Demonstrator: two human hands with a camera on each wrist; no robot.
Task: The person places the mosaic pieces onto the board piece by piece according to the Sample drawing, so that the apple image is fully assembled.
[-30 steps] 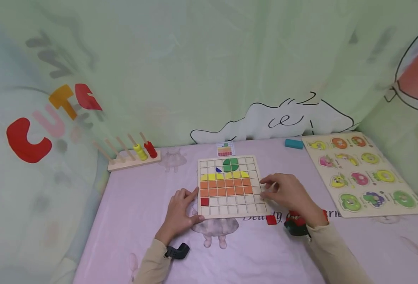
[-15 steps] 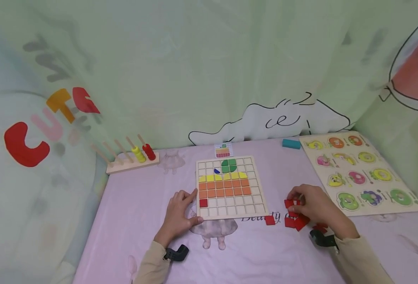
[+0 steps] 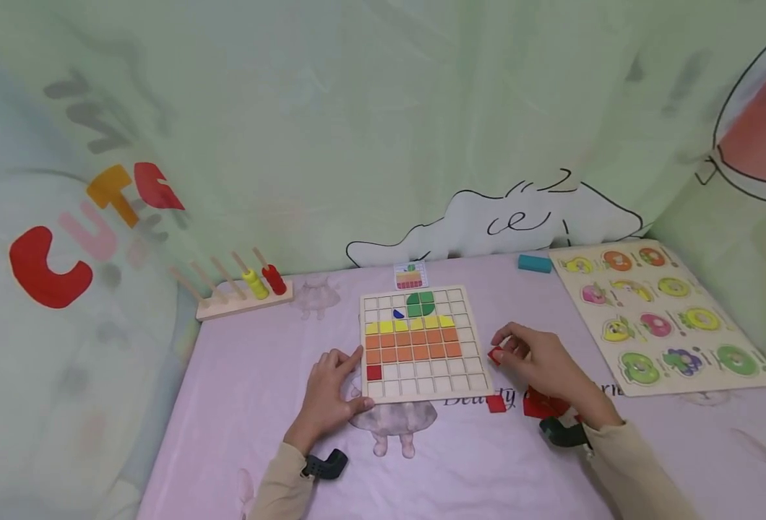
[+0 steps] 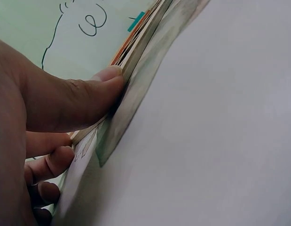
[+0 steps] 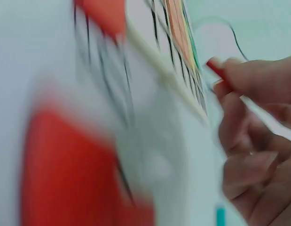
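Note:
A wooden grid board [image 3: 409,388] lies on the table, with a green leaf shape, a blue piece, a yellow row and two orange rows. One red square tile [image 3: 373,373] sits in its lower left part. My left hand [image 3: 326,390] holds the board's near left corner between thumb and index finger; in the left wrist view, the thumb [image 4: 84,96] presses along the edge. Just right of the board, my right hand [image 3: 545,365] pinches another red tile [image 3: 495,356], seen edge-on in the right wrist view as a red strip [image 5: 219,73].
Several loose red tiles [image 3: 539,406] lie under the right forearm, and a single tile [image 3: 496,404] rests by the near right corner. A pattern card [image 3: 410,275] is behind the board. Around stand a peg counter [image 3: 246,303], a teal block [image 3: 535,263] and a fruit puzzle [image 3: 663,347].
My right hand moved from the board's right side to the loose red tiles, then came back leftward with one pinched. The left hand keeps its place at the board.

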